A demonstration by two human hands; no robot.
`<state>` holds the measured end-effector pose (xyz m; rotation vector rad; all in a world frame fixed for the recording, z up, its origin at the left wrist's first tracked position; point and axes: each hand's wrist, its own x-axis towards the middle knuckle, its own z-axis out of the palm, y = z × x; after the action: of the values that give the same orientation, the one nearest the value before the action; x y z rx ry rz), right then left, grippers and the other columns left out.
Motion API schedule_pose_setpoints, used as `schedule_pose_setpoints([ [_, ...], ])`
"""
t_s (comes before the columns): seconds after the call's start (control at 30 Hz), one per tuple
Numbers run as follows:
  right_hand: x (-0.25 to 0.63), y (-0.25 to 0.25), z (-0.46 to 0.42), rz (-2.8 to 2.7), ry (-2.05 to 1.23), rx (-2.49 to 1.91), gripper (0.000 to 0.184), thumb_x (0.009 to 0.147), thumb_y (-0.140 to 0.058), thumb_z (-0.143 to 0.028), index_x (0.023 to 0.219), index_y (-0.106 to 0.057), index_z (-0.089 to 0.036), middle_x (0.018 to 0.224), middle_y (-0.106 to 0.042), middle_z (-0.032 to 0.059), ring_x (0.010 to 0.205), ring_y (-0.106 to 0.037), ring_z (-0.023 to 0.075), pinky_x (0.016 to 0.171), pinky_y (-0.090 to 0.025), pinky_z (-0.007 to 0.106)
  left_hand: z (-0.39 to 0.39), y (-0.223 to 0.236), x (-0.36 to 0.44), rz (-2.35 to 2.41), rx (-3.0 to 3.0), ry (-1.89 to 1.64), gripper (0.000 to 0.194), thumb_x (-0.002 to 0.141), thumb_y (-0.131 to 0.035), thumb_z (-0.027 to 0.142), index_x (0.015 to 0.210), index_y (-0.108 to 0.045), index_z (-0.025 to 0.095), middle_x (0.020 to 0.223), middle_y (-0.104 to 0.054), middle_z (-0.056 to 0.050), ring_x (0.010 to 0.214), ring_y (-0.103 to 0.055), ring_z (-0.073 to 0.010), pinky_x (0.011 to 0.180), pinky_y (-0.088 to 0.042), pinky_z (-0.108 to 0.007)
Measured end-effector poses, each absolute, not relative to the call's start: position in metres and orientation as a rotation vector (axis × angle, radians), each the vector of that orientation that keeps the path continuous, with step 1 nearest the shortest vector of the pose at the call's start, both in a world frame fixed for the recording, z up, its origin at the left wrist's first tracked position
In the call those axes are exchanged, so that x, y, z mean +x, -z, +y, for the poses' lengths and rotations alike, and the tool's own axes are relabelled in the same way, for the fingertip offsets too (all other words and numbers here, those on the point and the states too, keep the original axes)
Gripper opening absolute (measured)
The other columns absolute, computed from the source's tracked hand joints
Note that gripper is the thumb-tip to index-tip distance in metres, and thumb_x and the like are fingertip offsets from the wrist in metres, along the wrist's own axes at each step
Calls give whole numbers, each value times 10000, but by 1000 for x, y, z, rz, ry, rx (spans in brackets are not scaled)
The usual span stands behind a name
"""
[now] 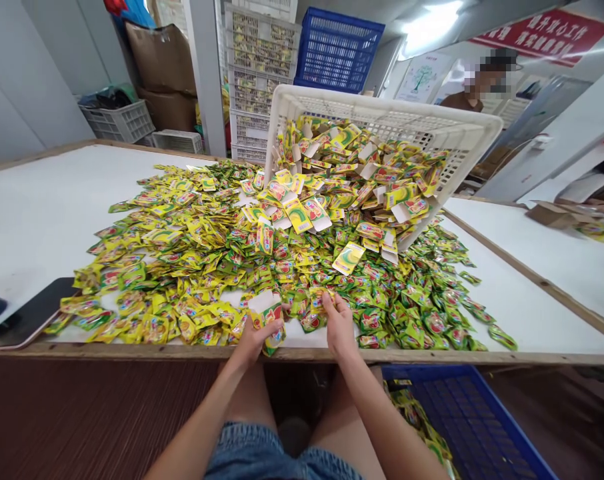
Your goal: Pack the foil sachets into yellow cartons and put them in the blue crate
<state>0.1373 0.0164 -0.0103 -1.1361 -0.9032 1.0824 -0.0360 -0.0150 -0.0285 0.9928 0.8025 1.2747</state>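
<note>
Likely step: packet handling. Left hand (255, 339) has its grip closed round an open carton (275, 320), near surface (492, 280) edge; right hand (341, 325) pinches a sachet (319, 300), grip nearly closed. Next move needs a steady carton.

On my far left I see brown cardboard boxes (163, 61) behind a pale crate (117, 123) that holds dark and green items. A dark, flat object (37, 310) lies at the table's left end. At the back I make out a blue crate (339, 50), a bright ceiling light (435, 25), a tree poster (423, 80), a red banner (557, 35) and a person in brown (461, 101).
</note>
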Motion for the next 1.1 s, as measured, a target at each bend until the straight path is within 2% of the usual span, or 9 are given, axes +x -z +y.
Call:
schedule_pose_setpoints([
  [0.1,135,21,21,-825,-1023,-1125,382,712,-614,-457,913,-554,-138,901,-588,67,826,-544,169,779,-454,305,-14,27,-36,782,976,-1284,363,747,-621,257,1088,-601,134,1151,-572,-107,1071,-539,-219,986,-371,-354],
  [0.37,114,21,14,-838,-1307,-1071,487,697,-624,-498,1019,-528,-146,1047,-585,76,893,-564,180,743,-466,280,-14,22,-34,810,937,-1279,414,741,-633,273,1122,-588,119,1159,-568,-115,1072,-534,-224,971,-377,-328],
  [0.47,108,22,10,-865,-1298,-1066,455,725,-605,-486,1008,-527,-138,1046,-583,81,918,-555,175,770,-455,278,-13,25,-32,843,911,-1283,454,727,-652,278,1149,-567,132,1142,-579,-108,1013,-565,-208,936,-405,-323],
  [0.57,106,25,10,-1034,-1203,-1053,386,740,-625,-398,992,-520,-126,989,-592,77,902,-555,169,816,-439,298,-11,29,-32,865,902,-1255,469,706,-670,286,1136,-567,131,1120,-590,-103,988,-572,-206,896,-430,-311],
  [0.67,110,21,13,-1060,-1087,-1109,351,727,-638,-360,943,-516,-113,893,-594,68,832,-557,167,787,-444,307,-9,29,-30,886,910,-1243,482,678,-693,280,1112,-559,118,1089,-601,-101,983,-570,-197,878,-434,-293],
  [0.77,115,4,14,-1072,-977,-1114,347,747,-611,-348,982,-495,-120,930,-585,78,848,-552,169,790,-439,308,-8,22,-28,902,939,-1204,466,684,-686,310,1063,-545,77,879,-637,-94,790,-601,-165,777,-461,-284],
  [0.87,115,-17,15,-1273,-879,-1050,293,796,-548,-300,1030,-468,-143,930,-572,66,830,-544,152,755,-437,276,-6,14,-26,889,954,-1119,428,653,-705,336,931,-538,55,649,-577,-40,569,-545,-124,614,-454,-265],
  [0.97,113,-31,17,-1632,-747,-1061,228,811,-489,-195,1035,-472,-159,908,-570,50,808,-538,145,721,-419,257,-4,12,-26,827,995,-1072,408,616,-729,317,864,-522,68,627,-538,-20,532,-515,-113,557,-434,-255],
  [1.1,117,-42,25,-2093,-529,-1087,232,773,-440,-63,967,-526,-156,930,-577,51,879,-517,161,776,-382,267,-3,15,-27,823,1074,-1046,362,650,-703,328,823,-517,70,602,-530,-28,529,-510,-120,544,-426,-260],
])
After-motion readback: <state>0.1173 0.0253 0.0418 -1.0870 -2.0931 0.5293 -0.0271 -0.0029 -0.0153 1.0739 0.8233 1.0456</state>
